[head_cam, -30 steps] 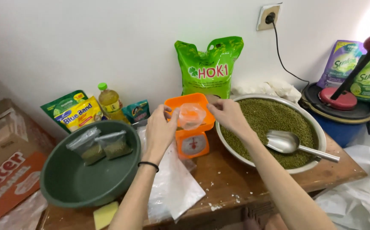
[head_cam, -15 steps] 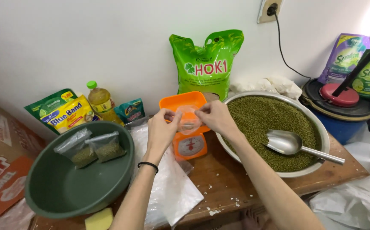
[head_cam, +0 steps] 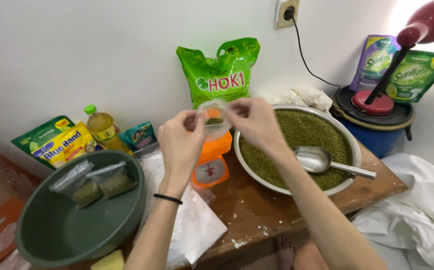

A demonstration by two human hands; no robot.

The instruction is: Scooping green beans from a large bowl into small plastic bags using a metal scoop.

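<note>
Honestly, this looks like the fiddly bit: both hands are up over the back middle of the counter (head_cam: 257,210), the left hand (head_cam: 182,142) and the right hand (head_cam: 254,122) each pinching one side of a small clear plastic bag (head_cam: 213,119) with a bit of green stuff in the bottom, held in the air right above the orange kitchen scale (head_cam: 211,165). The grip is fingertips only on thin, slippery film, so I'd guess one side could slide out and tip the contents onto the scale or the wood. The big metal bowl of green beans (head_cam: 297,145) sits just beside the right wrist near the right edge, with a metal scoop (head_cam: 322,161) lying in it, handle sticking out toward the front; an elbow swing could catch that handle and flick beans around. Over at the left edge the green basin (head_cam: 72,225) holds two filled bags (head_cam: 97,182), and a stack of flat plastic bags (head_cam: 187,225) hangs off the front edge, looking ready to slip.
</note>
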